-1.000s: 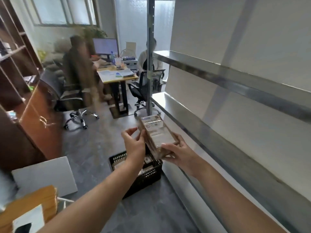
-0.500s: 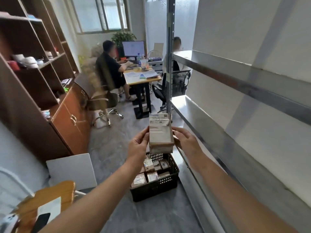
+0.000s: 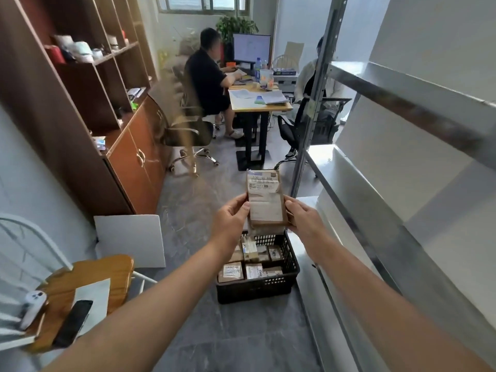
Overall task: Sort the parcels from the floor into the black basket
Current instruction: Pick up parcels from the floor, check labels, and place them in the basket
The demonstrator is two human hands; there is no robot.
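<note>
Both arms out: left hand (image 3: 232, 217) and right hand (image 3: 302, 217) clamp a brown parcel (image 3: 265, 201) by its sides, upright, directly above the black basket (image 3: 257, 287) holding small boxes on the floor.

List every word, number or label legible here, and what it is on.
None can be read with confidence.
Held parcel: white shipping label with barcode and print, too blurred.
Parcels in the black basket: labels too small.
Monitor: screen content too small.
</note>
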